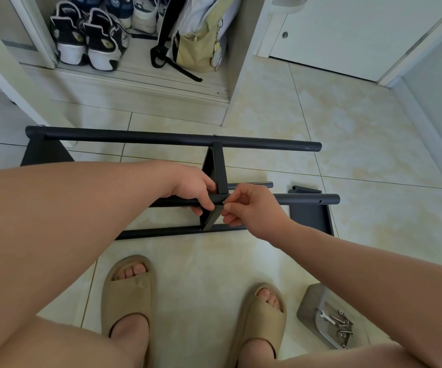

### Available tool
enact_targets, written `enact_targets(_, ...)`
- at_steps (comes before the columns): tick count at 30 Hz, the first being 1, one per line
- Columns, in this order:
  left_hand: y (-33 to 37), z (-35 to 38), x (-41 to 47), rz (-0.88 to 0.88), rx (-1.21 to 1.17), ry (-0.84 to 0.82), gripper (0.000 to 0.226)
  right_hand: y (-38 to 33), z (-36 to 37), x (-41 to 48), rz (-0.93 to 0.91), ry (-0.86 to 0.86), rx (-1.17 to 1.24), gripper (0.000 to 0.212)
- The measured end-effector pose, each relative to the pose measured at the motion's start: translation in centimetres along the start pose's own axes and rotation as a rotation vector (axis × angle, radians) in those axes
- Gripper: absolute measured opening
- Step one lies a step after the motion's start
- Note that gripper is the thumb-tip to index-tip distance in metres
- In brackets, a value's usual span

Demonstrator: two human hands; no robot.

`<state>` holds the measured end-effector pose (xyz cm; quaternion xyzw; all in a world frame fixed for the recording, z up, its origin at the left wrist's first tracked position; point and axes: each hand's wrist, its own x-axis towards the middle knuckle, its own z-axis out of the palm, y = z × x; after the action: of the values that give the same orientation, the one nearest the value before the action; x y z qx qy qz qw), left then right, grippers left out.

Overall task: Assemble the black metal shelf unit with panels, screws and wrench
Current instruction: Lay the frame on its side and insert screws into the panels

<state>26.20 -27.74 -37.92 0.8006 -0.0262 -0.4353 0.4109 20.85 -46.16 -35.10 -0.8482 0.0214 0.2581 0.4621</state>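
Note:
The black metal shelf frame lies on its side on the tiled floor, its far tube (172, 138) running left to right. My left hand (193, 189) grips the near upper tube (307, 200) where a middle panel (216, 168) meets it. My right hand (251, 205) pinches a small screw at that same joint; the screw itself is mostly hidden by my fingertips. A loose black panel (310, 216) lies flat at the right, under the tube's end. A small silver wrench (326, 318) and several screws (343, 329) rest in a grey tray (310, 304) at the lower right.
My two feet in beige slides (128, 293) stand just before the frame. A cabinet with sneakers (89, 41) and a yellow backpack (196, 43) is beyond it. A white door (347, 35) is at the far right and a white furniture leg (7, 83) at the left.

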Motion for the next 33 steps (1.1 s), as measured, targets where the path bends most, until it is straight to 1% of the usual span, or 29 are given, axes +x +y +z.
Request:
enact_targets(7,0.21,-0.14,-0.19,-0.005,-0.005,-0.018,0.036,-0.43,0.65,0.04,0.004,0.033,-0.062,0.022)
enact_targets(16,0.09,-0.24,-0.03,-0.009,0.003,-0.023,0.038,-0.86,0.75,-0.09,0.074,0.042,0.069,0.022)
enact_targets(21,-0.08,-0.15,0.07,-0.009,-0.005,-0.019,0.038,-0.93,0.84,0.05,0.047,0.037,-0.047,0.022)
enact_targets(25,-0.16,-0.15,0.2,-0.017,-0.003,-0.011,0.045,-0.91,0.82,0.0,0.096,0.056,0.08,0.02)
enact_targets(27,-0.15,-0.12,0.21,-0.021,-0.003,-0.008,0.045,-0.77,0.78,-0.04,0.08,0.054,0.083,0.02)
enact_targets(30,-0.09,-0.1,0.16,-0.016,-0.009,-0.009,0.044,-0.69,0.6,0.01,0.023,0.028,-0.025,0.021)
enact_targets(33,-0.08,-0.12,0.1,-0.014,-0.015,-0.008,0.043,-0.67,0.41,0.01,0.011,0.018,-0.015,0.022)
